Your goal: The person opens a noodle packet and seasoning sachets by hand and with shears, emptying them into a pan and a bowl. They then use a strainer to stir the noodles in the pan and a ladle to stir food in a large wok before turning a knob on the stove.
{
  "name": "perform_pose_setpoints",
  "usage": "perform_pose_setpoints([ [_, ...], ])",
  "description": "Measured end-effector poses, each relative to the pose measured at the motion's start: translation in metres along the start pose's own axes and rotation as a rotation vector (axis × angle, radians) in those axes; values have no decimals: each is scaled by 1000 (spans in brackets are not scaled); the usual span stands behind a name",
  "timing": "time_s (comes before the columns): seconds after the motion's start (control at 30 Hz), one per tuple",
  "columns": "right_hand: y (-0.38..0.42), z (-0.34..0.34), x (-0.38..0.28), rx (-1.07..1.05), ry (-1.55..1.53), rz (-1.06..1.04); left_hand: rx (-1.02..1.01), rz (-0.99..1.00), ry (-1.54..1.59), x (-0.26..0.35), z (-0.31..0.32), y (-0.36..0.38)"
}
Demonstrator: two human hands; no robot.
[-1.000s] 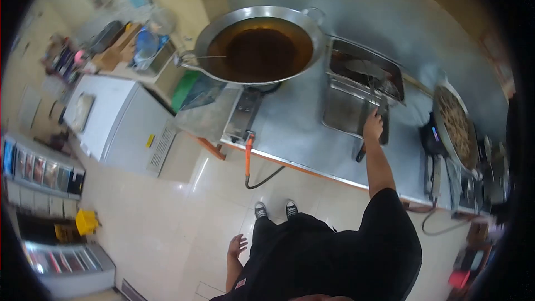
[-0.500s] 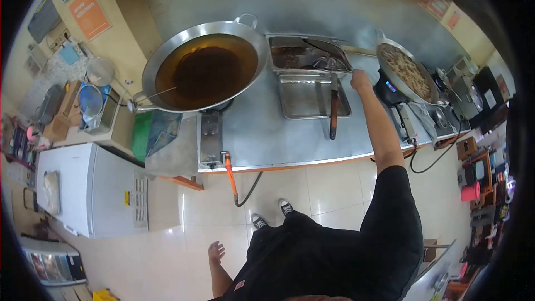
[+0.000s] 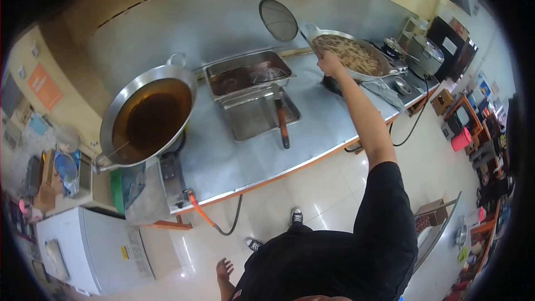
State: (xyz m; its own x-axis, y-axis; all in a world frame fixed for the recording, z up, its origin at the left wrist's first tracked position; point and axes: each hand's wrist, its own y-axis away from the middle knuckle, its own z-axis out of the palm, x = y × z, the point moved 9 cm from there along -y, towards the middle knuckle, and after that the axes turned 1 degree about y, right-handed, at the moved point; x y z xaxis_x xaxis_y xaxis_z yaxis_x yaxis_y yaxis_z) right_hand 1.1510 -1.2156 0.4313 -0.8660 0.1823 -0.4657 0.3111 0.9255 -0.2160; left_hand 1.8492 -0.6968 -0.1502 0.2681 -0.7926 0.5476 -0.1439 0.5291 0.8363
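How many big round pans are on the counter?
2: the oil wok at the counter's left end, and the food-filled pan at the right, beside the right hand. Others may be hidden.

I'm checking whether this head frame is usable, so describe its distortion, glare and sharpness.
Head view: strong fisheye, with black corners and the steel counter bowed into a curve; soft glare on the floor tiles and counter; the right hand holding the mesh skimmer is fairly sharp; the cluttered right and left edges are small and smeared; the left hand hangs low and dim.

A large wok of dark oil [image 3: 149,118] sits left of two steel trays [image 3: 249,72] on the counter [image 3: 323,128].
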Motion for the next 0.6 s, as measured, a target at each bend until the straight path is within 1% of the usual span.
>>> perform_pose_setpoints([
  [0.07,-4,-55,19,121,155,-115,-7,-96,-32,-29,3,2],
  [0.1,-5,-82,27,175,235,-179,-34,-55,-160,-31,13,7],
  [0.13,-4,-108,48,228,226,-125,-56,-15,-288,-34,21,13],
  [0.17,-2,-131,72,282,212,-70,-69,9,-346,-31,31,15],
  [0.2,-12,-145,101,259,298,-63,-81,35,-404,-28,41,16],
  [0.23,-25,-161,134,238,385,-56,-90,43,-391,-25,53,13],
  [0.27,-33,-176,168,248,426,40,-101,50,-378,-23,68,8],
  [0.33,-22,-197,193,262,495,86,-127,64,-343,-21,100,-3],
  [0.4,-24,-212,244,228,554,149,-151,68,-301,-27,129,-7],
  [0.5,-40,-215,334,253,524,153,-45,-93,-57,-12,166,-13],
  [0.53,-41,-216,346,233,570,159,-71,-8,-42,0,181,-13],
  [0.6,-33,-215,362,202,654,172,-73,-9,-33,14,199,-17],
])
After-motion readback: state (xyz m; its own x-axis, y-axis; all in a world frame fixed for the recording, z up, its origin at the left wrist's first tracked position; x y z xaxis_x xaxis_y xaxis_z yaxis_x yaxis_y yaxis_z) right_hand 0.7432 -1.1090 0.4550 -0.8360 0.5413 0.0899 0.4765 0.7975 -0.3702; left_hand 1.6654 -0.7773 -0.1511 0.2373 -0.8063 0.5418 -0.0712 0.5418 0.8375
